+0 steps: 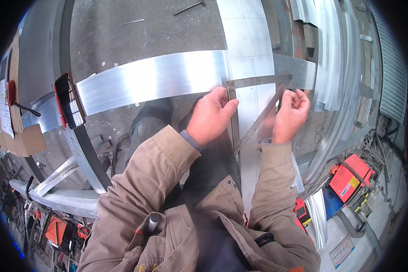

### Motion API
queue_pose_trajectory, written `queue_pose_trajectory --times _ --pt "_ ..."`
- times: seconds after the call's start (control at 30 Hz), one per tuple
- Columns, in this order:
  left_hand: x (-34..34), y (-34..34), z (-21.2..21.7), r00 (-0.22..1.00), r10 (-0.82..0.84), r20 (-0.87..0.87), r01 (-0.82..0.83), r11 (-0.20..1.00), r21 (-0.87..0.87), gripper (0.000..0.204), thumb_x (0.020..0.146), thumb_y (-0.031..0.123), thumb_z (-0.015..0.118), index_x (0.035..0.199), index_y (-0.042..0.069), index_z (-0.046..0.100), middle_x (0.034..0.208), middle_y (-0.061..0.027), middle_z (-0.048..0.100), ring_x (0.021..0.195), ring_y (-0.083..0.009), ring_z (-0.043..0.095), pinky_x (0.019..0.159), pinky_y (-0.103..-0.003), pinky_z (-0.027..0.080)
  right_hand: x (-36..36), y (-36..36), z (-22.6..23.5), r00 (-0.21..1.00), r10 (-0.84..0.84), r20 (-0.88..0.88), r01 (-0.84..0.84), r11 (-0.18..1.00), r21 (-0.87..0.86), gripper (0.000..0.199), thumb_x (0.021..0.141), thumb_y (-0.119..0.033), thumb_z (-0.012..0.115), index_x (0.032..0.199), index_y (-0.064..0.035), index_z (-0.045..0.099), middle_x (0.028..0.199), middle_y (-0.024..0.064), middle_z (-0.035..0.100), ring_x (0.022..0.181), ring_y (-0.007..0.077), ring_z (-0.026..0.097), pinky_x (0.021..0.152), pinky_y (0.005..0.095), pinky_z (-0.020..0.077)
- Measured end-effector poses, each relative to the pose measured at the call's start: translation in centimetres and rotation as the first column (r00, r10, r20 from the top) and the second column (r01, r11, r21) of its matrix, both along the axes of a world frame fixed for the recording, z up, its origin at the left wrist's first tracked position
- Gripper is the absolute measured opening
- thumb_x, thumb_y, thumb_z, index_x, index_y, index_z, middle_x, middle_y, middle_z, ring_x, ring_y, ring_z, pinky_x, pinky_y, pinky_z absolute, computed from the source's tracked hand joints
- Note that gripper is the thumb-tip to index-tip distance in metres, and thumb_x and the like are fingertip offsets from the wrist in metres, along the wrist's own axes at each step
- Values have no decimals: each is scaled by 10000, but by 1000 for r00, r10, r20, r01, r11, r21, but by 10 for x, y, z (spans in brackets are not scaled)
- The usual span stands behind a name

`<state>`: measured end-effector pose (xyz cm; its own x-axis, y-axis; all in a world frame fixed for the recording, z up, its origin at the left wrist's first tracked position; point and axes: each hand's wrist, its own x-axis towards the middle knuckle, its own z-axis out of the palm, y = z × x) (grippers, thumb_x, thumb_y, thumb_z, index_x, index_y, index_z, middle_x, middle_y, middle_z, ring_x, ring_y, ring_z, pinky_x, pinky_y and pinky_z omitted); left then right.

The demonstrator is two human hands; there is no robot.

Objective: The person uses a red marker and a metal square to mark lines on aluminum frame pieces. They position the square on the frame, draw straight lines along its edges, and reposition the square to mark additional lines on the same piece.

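Both hands, left hand [209, 117] and right hand [290, 115], fingers grasping a metal triangle square [258, 119] near a red box [351, 177].

My left hand [209, 117] is covering part of the steel square [258, 97] near the frame's centre, so I'm not seeing whether its upright leg is touching the aluminium bar [154, 79]. My right hand [289, 115] is hiding whatever its curled fingers are pinching. The fisheye rim is cutting off the red machine [351, 174] at lower right.
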<state>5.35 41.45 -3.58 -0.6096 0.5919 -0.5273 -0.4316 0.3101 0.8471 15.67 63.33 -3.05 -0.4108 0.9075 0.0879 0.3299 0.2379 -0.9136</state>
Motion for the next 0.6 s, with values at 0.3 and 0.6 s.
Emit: queue_pose_trajectory --times 0.3,0.6 --pt "-1 -1 1 1000 -6 15 6 1000 0 261 1108 213 712 1178 -38 691 910 -51 715 748 -106 666 674 -294 582 -43 -4 89 917 398 20 -393 913 -110 366 1189 -252 627 1424 20 701 958 -11 679 768 44 532 713 220 461" --pt "-2 -1 4 999 23 45 -24 999 23 289 1094 222 734 1176 -46 666 918 -49 709 743 -102 654 668 -299 572 -74 -22 100 811 581 77 -541 793 -280 290 1167 -256 674 1261 3 762 978 -6 727 774 30 511 699 214 430"
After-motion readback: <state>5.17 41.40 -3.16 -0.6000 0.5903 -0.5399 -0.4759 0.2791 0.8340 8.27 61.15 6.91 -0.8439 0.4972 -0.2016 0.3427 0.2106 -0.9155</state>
